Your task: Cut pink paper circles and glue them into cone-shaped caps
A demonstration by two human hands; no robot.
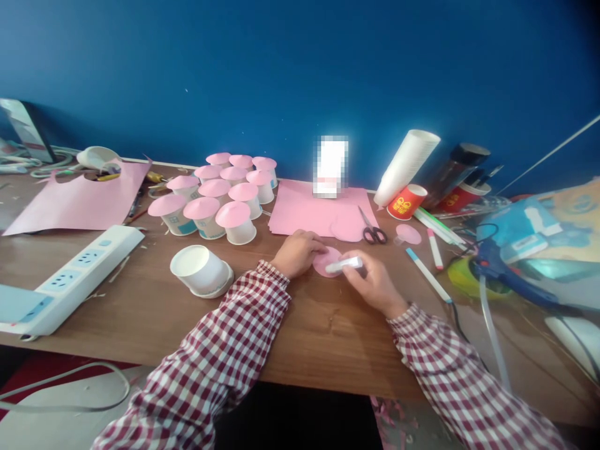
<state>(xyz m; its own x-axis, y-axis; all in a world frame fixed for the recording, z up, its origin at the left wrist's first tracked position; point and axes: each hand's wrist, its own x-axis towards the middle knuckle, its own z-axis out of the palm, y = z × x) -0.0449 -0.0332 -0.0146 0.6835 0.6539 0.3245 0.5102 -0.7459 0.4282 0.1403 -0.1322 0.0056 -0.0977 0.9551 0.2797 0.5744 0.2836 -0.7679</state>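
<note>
white tube (347, 264), grasped by right grip (372, 282), points left across round paper disc (321, 265); left grip (300, 253), unclenched, touches disc's rim.

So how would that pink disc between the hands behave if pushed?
The pink disc looks like thin paper, so it's probably light and easily bent. Lying nearly flat, it would likely slide rather than tip, though the left hand at its edge may steady it.
</note>
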